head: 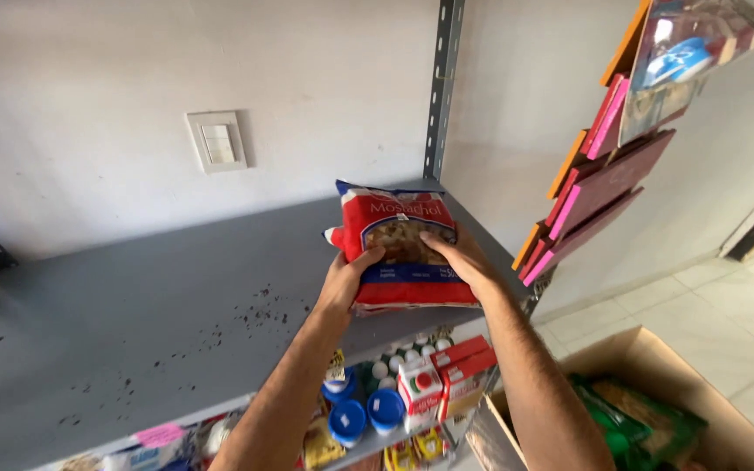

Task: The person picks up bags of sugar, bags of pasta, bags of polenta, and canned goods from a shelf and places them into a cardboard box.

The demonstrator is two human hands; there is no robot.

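Left hand [345,283] and right hand [462,258] clamp a red-and-blue pasta bag [399,249] from both sides above the grey shelf [133,323], cartons [442,375] below the grip

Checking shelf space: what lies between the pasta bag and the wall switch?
Head view: only bare grey shelf and white wall between pasta bag and switch.

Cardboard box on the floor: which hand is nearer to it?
Right. The right hand grips the pasta bag on the side towards the cardboard box; the left hand grips the far side.
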